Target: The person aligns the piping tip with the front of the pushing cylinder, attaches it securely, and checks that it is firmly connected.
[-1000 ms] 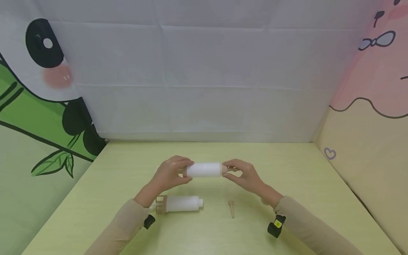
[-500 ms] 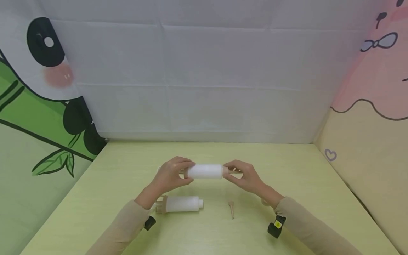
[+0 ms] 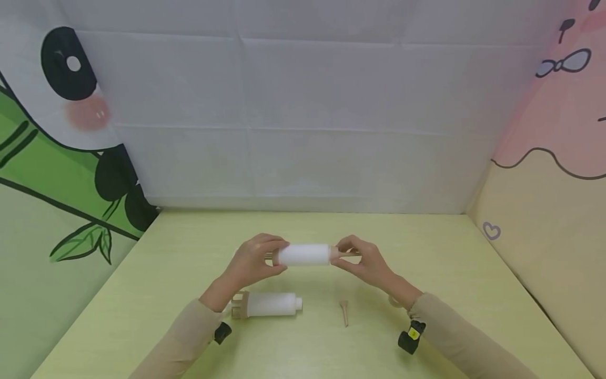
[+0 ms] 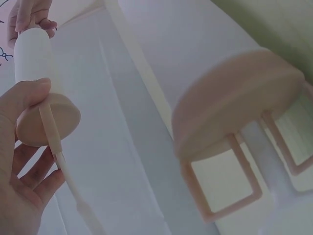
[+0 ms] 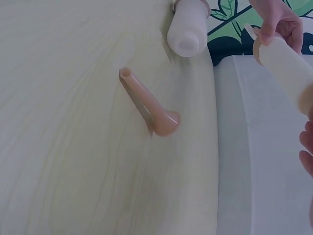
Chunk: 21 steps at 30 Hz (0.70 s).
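Observation:
Held level above the table is a white bottle (image 3: 304, 255) with beige end pieces. My left hand (image 3: 253, 258) grips its left end between thumb and fingers; there the left wrist view shows a beige disc (image 4: 49, 120) with a thin stem trailing from it. At the other end, my right hand (image 3: 362, 258) pinches the beige nozzle (image 3: 335, 253), whose narrow tip runs out between the fingers. A second white bottle (image 3: 272, 304) lies on its side below, its beige collar with square loops pointing left. To the right of it lies a small beige nozzle with a flared end (image 5: 146, 100).
The pale yellow table (image 3: 303, 347) carries all of this. A small round beige piece (image 3: 394, 301) sits partly behind my right wrist. White cloth (image 3: 312, 126) hangs at the back, and printed cartoon panels (image 3: 544, 221) stand on both sides.
The held bottle has shifted very slightly right and down. My right fingertips have changed position a little on its nozzle. The items on the table stay put.

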Each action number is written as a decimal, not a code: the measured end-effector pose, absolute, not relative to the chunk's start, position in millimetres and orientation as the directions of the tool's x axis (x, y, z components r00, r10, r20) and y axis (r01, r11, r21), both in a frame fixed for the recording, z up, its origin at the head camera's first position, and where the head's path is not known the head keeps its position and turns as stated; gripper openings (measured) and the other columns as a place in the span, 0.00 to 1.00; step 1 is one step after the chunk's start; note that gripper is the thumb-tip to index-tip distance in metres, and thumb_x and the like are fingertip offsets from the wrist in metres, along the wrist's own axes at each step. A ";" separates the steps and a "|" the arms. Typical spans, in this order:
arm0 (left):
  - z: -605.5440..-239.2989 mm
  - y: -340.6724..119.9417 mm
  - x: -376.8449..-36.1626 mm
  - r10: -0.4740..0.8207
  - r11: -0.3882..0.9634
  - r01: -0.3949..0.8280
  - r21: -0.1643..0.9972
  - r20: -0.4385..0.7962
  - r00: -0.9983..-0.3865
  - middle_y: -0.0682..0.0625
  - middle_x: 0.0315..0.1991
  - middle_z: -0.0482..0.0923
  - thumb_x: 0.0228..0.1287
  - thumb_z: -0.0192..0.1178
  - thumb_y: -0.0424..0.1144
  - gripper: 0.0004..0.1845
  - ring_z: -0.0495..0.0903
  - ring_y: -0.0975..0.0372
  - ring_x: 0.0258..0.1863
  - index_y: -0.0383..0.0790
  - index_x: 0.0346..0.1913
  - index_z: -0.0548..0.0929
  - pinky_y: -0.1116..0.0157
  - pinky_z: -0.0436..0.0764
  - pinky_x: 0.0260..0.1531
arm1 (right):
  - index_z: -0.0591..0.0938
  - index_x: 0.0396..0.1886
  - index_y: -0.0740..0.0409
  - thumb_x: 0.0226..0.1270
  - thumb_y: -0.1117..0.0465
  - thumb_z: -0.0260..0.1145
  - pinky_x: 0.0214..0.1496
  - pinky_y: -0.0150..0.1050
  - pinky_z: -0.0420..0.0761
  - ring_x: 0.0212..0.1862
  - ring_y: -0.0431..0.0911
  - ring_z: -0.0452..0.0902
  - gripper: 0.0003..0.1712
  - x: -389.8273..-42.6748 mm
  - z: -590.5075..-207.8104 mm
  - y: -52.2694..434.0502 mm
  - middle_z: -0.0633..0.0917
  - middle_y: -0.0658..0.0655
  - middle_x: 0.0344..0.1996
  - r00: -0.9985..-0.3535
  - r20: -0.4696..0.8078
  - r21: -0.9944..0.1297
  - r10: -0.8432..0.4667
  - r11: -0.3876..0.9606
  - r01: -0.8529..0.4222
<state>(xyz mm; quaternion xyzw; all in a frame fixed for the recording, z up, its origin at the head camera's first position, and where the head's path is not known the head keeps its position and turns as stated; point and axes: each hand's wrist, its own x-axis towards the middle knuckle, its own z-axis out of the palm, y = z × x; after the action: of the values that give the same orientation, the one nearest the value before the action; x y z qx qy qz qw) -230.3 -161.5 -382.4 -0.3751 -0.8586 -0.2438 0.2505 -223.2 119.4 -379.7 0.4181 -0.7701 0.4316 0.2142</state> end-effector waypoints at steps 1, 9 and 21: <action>-381.9 -161.4 -230.1 0.522 0.600 0.767 0.229 0.614 -0.592 0.47 0.41 0.81 0.37 0.74 0.35 0.22 0.79 0.57 0.41 0.38 0.41 0.83 0.68 0.81 0.31 | 0.77 0.35 0.67 0.41 0.75 0.72 0.31 0.47 0.81 0.34 0.51 0.80 0.18 -223.5 -380.3 120.0 0.82 0.60 0.31 -0.549 0.697 -0.478 -0.461 0.273 -0.835; -379.8 -161.3 -228.8 0.527 0.596 0.772 0.222 0.617 -0.585 0.47 0.40 0.81 0.37 0.74 0.35 0.21 0.79 0.57 0.40 0.37 0.41 0.83 0.67 0.81 0.31 | 0.78 0.37 0.66 0.39 0.75 0.73 0.30 0.45 0.81 0.33 0.51 0.80 0.20 -232.6 -390.7 123.3 0.82 0.60 0.33 -0.450 0.763 -0.399 -0.463 0.211 -0.893; -381.5 -160.7 -230.3 0.525 0.584 0.782 0.218 0.633 -0.568 0.47 0.40 0.81 0.36 0.74 0.34 0.21 0.79 0.56 0.40 0.36 0.40 0.83 0.67 0.81 0.30 | 0.79 0.36 0.71 0.35 0.78 0.72 0.30 0.46 0.81 0.36 0.56 0.78 0.21 -227.5 -383.8 119.3 0.81 0.66 0.34 -0.441 0.794 -0.363 -0.418 0.256 -0.896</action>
<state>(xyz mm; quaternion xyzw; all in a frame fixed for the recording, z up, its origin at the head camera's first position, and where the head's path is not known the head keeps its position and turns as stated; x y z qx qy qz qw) -230.3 -160.7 -381.5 -0.3844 -0.8507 -0.2460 0.2610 -227.5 119.3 -383.8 0.4446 -0.7390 0.4178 0.2858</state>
